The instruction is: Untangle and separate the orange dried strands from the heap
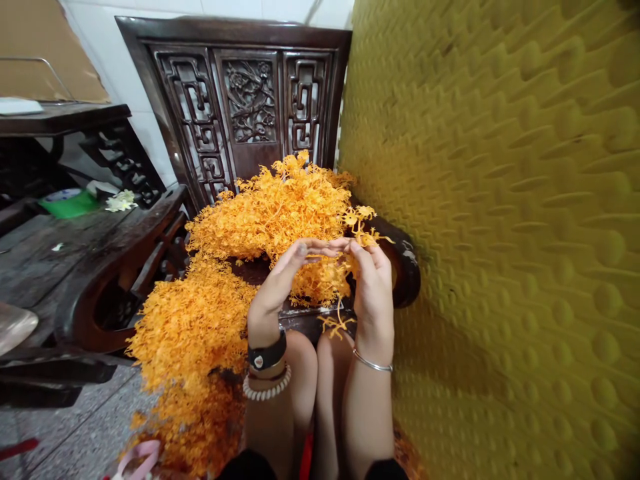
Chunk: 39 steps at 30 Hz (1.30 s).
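My left hand (277, 283) reaches in from the left, its fingers stretched across and meeting the fingertips of my right hand; nothing shows clearly in it. My right hand (373, 283) is closed with thumb against fingers on an orange plastic flower sprig (361, 217). Parts of this sprig stick out above the fingers, and a thin stem seems to hang below, ending in a small spidery piece (337, 325) over my knees. Just beyond both hands lies a large heap of similar orange sprigs (280, 207). Exactly where the fingers grip is partly hidden.
The heap rests on a dark carved wooden chair (250, 150) and spills down a second pile (195, 320) on the left. A yellow textured mat (490, 200) stands close on the right. At left, a wooden bench (30, 257) bears a green tape roll (70, 203).
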Available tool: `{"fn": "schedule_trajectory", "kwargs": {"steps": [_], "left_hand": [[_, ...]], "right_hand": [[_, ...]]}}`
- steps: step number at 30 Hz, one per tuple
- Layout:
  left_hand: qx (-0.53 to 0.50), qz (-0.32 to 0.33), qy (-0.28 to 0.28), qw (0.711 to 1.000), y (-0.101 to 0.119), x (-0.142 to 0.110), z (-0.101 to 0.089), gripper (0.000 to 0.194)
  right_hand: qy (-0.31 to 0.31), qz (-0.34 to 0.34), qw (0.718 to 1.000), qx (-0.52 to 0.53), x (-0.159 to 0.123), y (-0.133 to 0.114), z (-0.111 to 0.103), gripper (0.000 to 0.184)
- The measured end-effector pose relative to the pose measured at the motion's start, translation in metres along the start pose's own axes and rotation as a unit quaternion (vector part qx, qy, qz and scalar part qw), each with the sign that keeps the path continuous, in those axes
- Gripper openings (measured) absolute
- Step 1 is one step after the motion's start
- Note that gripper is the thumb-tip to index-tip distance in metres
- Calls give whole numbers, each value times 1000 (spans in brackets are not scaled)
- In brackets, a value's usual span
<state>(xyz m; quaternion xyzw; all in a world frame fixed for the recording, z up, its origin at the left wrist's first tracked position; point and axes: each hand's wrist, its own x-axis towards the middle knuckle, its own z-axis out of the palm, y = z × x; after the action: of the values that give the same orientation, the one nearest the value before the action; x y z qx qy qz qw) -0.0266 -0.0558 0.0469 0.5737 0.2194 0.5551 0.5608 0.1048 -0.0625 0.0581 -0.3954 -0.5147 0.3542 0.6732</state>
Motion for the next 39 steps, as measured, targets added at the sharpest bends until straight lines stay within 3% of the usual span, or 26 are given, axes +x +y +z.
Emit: {"fn": "schedule_trajectory", "kwargs": {"steps": [2, 6, 10, 15, 19, 22, 27, 33, 39], "left_hand": [[-14, 7, 59, 998, -1, 1, 4, 47], [20, 34, 141, 989, -8, 7, 10, 43], [48, 19, 120, 991, -12, 10, 9, 30], [46, 5, 89, 995, -8, 4, 7, 30], [48, 7, 84, 995, -4, 2, 8, 33], [72, 31, 126, 989, -3, 3, 10, 34], [194, 128, 220, 947, -2, 4, 29, 44], [18, 115, 254, 960, -9, 8, 55, 49], [-57, 143, 254, 955, -6, 4, 55, 46]], "right_hand": [[2, 6, 1000, -22, 1, -1, -1, 18], [-82, 42, 995, -47, 0, -3, -3, 26], [-163, 68, 983, -43, -3, -5, -3, 37], [-290, 112, 950, -32, -5, -7, -8, 50], [-325, 138, 935, -31, -4, -8, -9, 50], [-295, 130, 947, 9, -4, -8, -6, 45], [-185, 103, 960, 181, -6, -7, 6, 50], [-80, 53, 963, 251, -10, -8, 16, 65], [-109, 34, 936, 332, -15, -11, 23, 72]]}}
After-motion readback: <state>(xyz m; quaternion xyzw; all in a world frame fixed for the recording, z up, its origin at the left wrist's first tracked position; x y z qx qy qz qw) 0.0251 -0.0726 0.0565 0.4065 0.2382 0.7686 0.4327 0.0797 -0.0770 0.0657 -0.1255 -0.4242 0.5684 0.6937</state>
